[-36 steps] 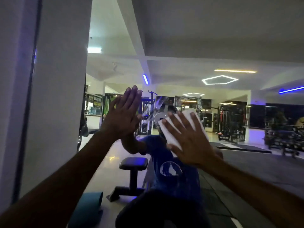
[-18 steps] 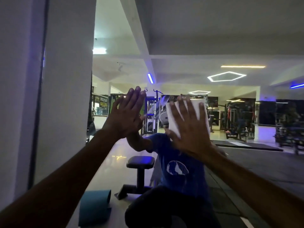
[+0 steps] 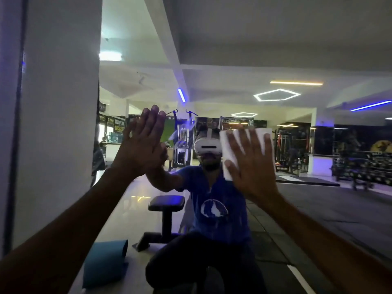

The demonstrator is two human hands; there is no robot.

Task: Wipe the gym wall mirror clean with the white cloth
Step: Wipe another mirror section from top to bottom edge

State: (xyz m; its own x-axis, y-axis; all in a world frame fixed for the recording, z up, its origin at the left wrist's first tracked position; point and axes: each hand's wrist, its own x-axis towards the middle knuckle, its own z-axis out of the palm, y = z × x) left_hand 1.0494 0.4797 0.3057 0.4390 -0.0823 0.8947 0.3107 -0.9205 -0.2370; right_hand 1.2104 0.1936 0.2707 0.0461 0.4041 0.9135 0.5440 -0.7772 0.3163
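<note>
Gym mirror (image 3: 275,49), right hand (image 3: 252,164) spread, white cloth (image 3: 228,145) slid rightward, left hand (image 3: 142,145) flat

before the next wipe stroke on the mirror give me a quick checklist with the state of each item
1. White cloth is under the right hand, fingers spread over it: ok.
2. Cloth is pressed flat on the mirror: looks so, but contact itself cannot tell.
3. Left hand is flat against the glass, meeting its reflection, braced and empty: ok.
4. Left hand is clear of the cloth's path: ok, a gap separates the hands.
5. Glass beside the cloth is free of anything in the way: ok, only reflections show there.
6. Smears or dust left on the glass: cannot tell, the room is dim.
</note>
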